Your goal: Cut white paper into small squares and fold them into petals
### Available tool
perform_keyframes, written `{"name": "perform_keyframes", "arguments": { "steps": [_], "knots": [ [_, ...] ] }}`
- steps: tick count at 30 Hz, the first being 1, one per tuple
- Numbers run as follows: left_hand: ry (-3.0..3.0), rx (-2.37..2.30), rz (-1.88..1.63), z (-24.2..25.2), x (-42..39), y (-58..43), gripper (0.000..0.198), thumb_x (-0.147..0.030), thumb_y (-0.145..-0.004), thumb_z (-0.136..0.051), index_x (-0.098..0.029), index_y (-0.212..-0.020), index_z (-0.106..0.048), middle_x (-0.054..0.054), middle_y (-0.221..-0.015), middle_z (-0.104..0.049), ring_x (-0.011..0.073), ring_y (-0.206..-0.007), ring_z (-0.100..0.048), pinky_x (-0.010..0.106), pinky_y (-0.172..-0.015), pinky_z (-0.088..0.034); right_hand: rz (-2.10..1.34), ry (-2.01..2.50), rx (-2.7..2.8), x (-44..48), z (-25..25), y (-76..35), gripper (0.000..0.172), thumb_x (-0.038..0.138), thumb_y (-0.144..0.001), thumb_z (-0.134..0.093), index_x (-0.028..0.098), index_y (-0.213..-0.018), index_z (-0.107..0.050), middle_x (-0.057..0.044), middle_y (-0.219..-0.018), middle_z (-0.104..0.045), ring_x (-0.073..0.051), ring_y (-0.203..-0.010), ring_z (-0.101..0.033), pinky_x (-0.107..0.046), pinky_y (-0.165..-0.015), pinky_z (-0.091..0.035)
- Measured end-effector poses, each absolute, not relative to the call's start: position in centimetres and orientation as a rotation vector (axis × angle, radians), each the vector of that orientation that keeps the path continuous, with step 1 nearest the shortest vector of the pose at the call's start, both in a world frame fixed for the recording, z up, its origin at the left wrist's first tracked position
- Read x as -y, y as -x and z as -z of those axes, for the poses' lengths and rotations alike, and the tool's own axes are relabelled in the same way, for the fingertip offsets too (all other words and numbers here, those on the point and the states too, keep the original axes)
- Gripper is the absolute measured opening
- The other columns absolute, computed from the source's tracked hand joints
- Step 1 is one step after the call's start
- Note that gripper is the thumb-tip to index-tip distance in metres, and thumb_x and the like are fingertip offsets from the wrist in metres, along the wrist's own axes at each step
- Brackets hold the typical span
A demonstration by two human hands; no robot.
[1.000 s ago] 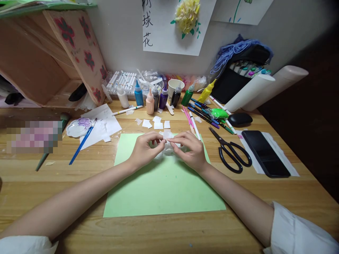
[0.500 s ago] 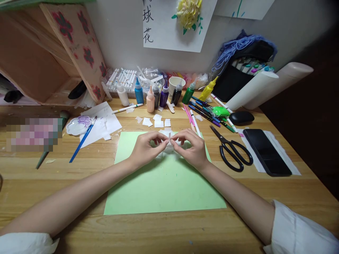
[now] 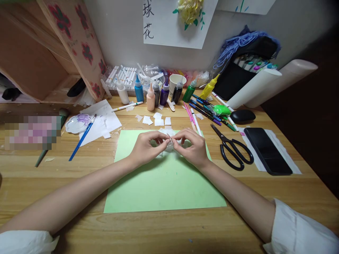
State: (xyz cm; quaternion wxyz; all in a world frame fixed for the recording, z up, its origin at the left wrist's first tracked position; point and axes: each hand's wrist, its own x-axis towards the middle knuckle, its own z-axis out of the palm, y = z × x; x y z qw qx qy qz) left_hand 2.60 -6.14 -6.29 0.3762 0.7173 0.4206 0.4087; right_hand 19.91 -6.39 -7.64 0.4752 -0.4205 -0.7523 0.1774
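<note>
My left hand (image 3: 146,146) and my right hand (image 3: 192,145) meet over the far part of a green sheet of paper (image 3: 164,187). Thumbs and forefingers pinch a small whitish piece of paper (image 3: 170,139) between them, largely covered by the fingertips. Under and behind the fingers lies more thin white paper (image 3: 167,131), partly hidden by my hands. Several small white paper squares (image 3: 159,122) are scattered on the wood just beyond the green sheet.
Black-handled scissors (image 3: 233,148) and a phone (image 3: 267,150) lie on the right. Paint bottles (image 3: 150,98) stand in a row at the back. Pens (image 3: 203,111) are heaped right of centre. A paintbrush (image 3: 82,138) and a palette (image 3: 75,124) rest on the left.
The small whitish piece stood upright between the fingertips before; now less of it shows. Both hands stay in nearly the same place, fingertips slightly closer together.
</note>
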Motion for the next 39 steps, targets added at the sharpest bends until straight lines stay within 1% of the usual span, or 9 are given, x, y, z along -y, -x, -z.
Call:
{"name": "perform_keyframes", "arguments": {
  "steps": [9, 19, 23, 26, 29, 34, 39],
  "knots": [
    [-1.806, -1.067, -1.024, 6.39, 5.98, -2.57, 0.016, -0.028, -0.079, -0.06, -0.015, -0.08, -0.069, 0.005, -0.08, -0.072, 0.0132, -0.068, -0.063, 0.023, -0.06, -0.049, -0.406, 1.041, 1.855, 6.38, 7.68, -19.94, 0.005, 0.016, -0.076, -0.06, 0.021, -0.075, -0.062, -0.002, -0.068, -0.062, -0.015, -0.062, -0.052, -0.029, -0.053, -0.043],
    [-1.835, -1.083, -1.024, 6.52, 5.96, -2.52, 0.014, -0.025, -0.079, -0.059, -0.014, -0.078, -0.068, 0.004, -0.075, -0.07, 0.0114, -0.064, -0.06, 0.021, -0.058, -0.047, -0.398, 1.023, 1.876, 6.42, 7.51, -19.87, 0.006, 0.016, -0.076, -0.06, 0.021, -0.074, -0.061, -0.002, -0.068, -0.063, -0.015, -0.06, -0.051, -0.029, -0.054, -0.043],
    [-1.871, -1.086, -1.037, 6.47, 5.99, -2.52, 0.011, -0.022, -0.078, -0.058, -0.014, -0.076, -0.066, 0.003, -0.072, -0.068, 0.01, -0.06, -0.056, 0.021, -0.056, -0.045, -0.428, 1.008, 1.899, 6.52, 7.38, -19.83, 0.005, 0.017, -0.077, -0.06, 0.021, -0.078, -0.062, -0.002, -0.069, -0.063, -0.014, -0.061, -0.052, -0.027, -0.053, -0.043],
    [-1.925, -1.084, -1.055, 6.47, 6.13, -2.57, 0.009, -0.021, -0.076, -0.059, -0.014, -0.074, -0.064, 0.003, -0.071, -0.067, 0.0095, -0.059, -0.054, 0.021, -0.056, -0.044, -0.468, 0.995, 1.927, 6.68, 7.24, -19.74, 0.006, 0.018, -0.077, -0.061, 0.021, -0.082, -0.062, -0.001, -0.071, -0.063, -0.012, -0.058, -0.052, -0.025, -0.051, -0.043],
    [-1.993, -1.077, -1.056, 6.51, 6.26, -2.62, 0.006, -0.02, -0.075, -0.059, -0.015, -0.072, -0.062, 0.002, -0.068, -0.065, 0.0094, -0.058, -0.052, 0.022, -0.057, -0.043, -0.469, 0.997, 1.941, 6.78, 7.22, -19.72, 0.005, 0.018, -0.079, -0.059, 0.021, -0.081, -0.062, 0.0, -0.069, -0.062, -0.011, -0.055, -0.05, -0.024, -0.051, -0.042],
    [-2.024, -1.116, -1.038, 6.48, 6.25, -2.54, 0.004, -0.017, -0.073, -0.058, -0.015, -0.07, -0.057, 0.0, -0.065, -0.061, 0.0093, -0.058, -0.049, 0.022, -0.056, -0.041, -0.466, 1.021, 1.924, 6.72, 7.34, -19.76, 0.008, 0.014, -0.079, -0.056, 0.02, -0.079, -0.062, 0.0, -0.067, -0.061, -0.011, -0.055, -0.051, -0.024, -0.053, -0.042],
    [-2.015, -1.142, -1.037, 6.45, 6.13, -2.49, 0.005, -0.015, -0.071, -0.056, -0.016, -0.068, -0.052, -0.001, -0.063, -0.056, 0.0094, -0.058, -0.047, 0.022, -0.055, -0.038, -0.476, 1.061, 1.874, 6.69, 7.35, -19.76, 0.009, 0.014, -0.079, -0.056, 0.02, -0.077, -0.061, 0.0, -0.067, -0.06, -0.011, -0.056, -0.05, -0.024, -0.054, -0.042]
  ]
}}
